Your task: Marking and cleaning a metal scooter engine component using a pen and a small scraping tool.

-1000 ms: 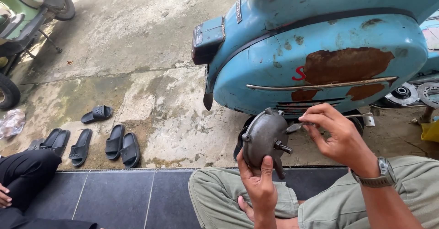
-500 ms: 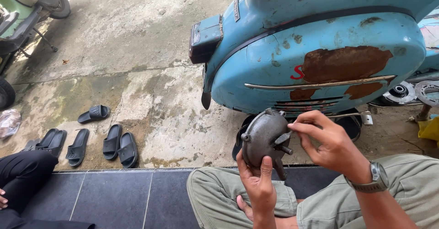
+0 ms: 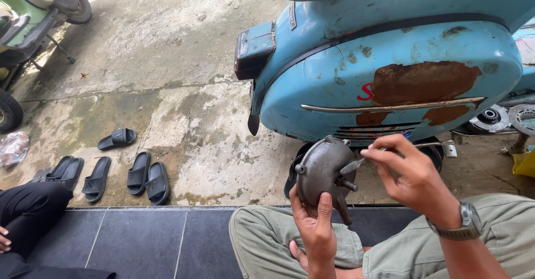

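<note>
The fingers of the left hand are wrapped around the lower edge of a round grey metal plate, thumb on the front face, holding it upright in front of the knees. The fingers of the right hand are pressed together in a pinch on a thin metal tool. The tool's long axis runs roughly level, from the pinch leftward and slightly down, and its tip meets the right side of the plate just above a short threaded stud that projects from the plate toward the right. A short lever hangs from the plate's lower right edge.

The plate lies to the left of the right hand and directly above the left hand. The left hand carries it; the right hand only reaches it through the tool. A wristwatch sits on the right wrist.

Behind the plate stands a light blue scooter with a rust patch on its side panel. Loose wheel parts lie on the ground at right. Several black sandals lie on the concrete floor at left. Another person's leg in black trousers rests on the dark tiled step.
</note>
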